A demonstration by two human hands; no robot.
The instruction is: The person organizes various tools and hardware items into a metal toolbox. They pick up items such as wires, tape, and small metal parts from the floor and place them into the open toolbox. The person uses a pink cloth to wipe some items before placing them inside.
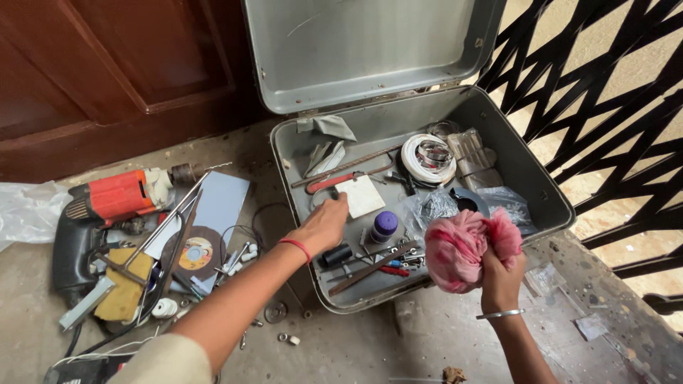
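Head view. Metal toolbox, lid raised, on the floor. Left hand reaches inside, fingers curled down by a white tile; whether it grips anything cannot be told. Right hand is closed round a pink bag, held over the box's rim at 4 o'clock. In the box: wire coil at 1 o'clock, purple-capped bottle at centre. Outside, at 9 o'clock: red drill, grinding disc, loose tools. Judged: sorting partly done, much still scattered.
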